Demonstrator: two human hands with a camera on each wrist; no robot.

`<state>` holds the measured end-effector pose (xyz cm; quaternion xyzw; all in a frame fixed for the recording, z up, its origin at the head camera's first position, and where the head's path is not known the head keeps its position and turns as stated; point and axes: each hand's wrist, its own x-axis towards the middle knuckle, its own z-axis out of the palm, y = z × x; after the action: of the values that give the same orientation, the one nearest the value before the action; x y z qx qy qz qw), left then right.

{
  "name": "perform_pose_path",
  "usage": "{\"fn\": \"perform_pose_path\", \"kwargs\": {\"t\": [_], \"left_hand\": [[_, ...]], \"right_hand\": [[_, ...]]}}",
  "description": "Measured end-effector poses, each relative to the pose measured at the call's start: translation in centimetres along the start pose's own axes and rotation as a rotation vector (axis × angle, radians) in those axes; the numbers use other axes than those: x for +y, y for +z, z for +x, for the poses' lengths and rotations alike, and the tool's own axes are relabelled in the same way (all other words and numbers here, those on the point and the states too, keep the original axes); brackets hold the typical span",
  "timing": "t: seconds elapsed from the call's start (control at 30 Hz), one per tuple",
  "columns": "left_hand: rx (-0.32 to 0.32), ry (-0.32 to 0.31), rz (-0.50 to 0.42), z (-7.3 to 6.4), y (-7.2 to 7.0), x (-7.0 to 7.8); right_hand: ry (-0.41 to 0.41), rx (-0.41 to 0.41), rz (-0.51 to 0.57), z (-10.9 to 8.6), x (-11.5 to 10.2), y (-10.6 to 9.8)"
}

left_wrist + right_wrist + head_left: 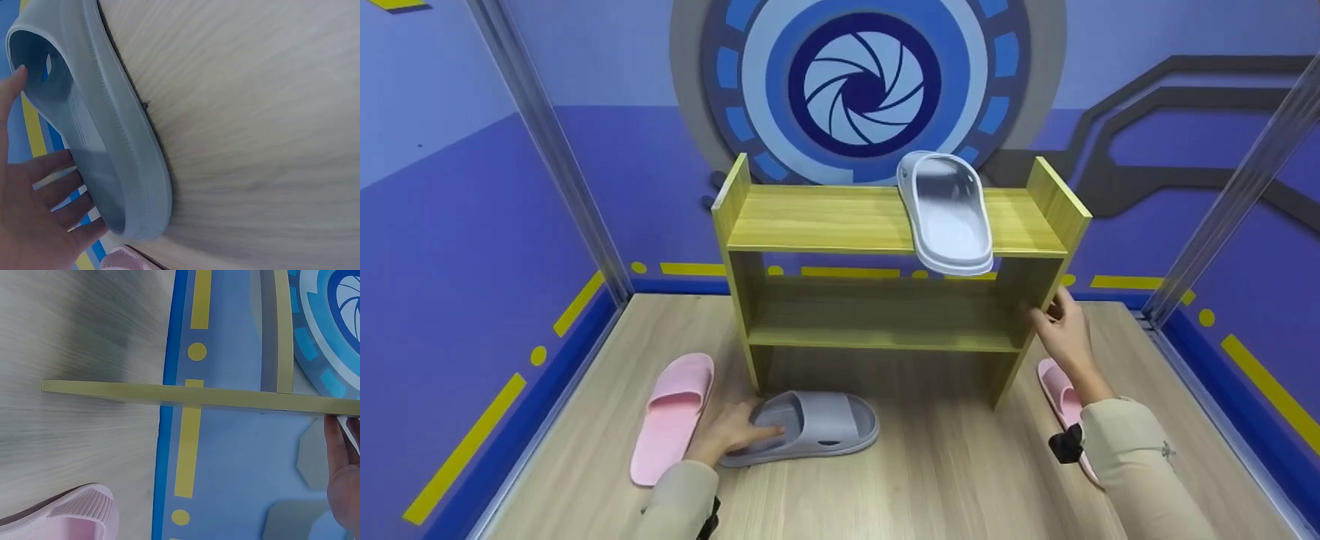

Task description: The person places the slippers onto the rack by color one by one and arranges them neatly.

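Note:
My left hand (735,431) is at the heel end of a grey slipper (831,424) lying sideways on the floorboard. Its thumb reaches over the footbed, and in the left wrist view the extended fingers (59,191) lie along the slipper's far side, their tips partly hidden. At the right of a yellowish wooden shoe rack (877,337), my right hand (1065,334) touches the outer face of the side panel (129,392). Another grey slipper (952,221) rests on the top shelf, its heel jutting past the front edge.
A pink slipper (671,420) lies left of my left hand. Its pair, a second pink slipper (1057,390), is partly hidden under my right forearm. Blue-purple panels (457,225) with metal corner posts (559,165) close in the back and sides.

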<state>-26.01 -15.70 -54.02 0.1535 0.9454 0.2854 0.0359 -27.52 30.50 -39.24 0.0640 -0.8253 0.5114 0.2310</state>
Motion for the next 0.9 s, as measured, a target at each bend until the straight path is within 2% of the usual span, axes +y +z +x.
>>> {"fn": "perform_pose_path", "kwargs": {"t": [0.2, 0.47, 0.6, 0.77, 0.9], "left_hand": [[-0.047, 0.050, 0.061, -0.1, 0.7, 0.5], [-0.066, 0.025, 0.129, 0.0, 1.8, 1.1], [-0.056, 0.049, 0.145, 0.3, 2.3, 1.3], [-0.064, 0.077, 0.150, 0.4, 2.8, 1.4], [-0.090, 0.061, 0.137, 0.4, 2.8, 1.5]], "right_hand": [[-0.005, 0.009, 0.009, 0.1, 0.2, 0.1], [-0.019, 0.007, 0.016, 0.8, 2.4, 0.0], [-0.018, 0.015, 0.007, 1.0, 3.4, 0.1], [-0.005, 0.021, 0.008, 1.0, 3.2, 0.1], [-0.005, 0.017, 0.045, 0.7, 2.0, 0.1]]}}
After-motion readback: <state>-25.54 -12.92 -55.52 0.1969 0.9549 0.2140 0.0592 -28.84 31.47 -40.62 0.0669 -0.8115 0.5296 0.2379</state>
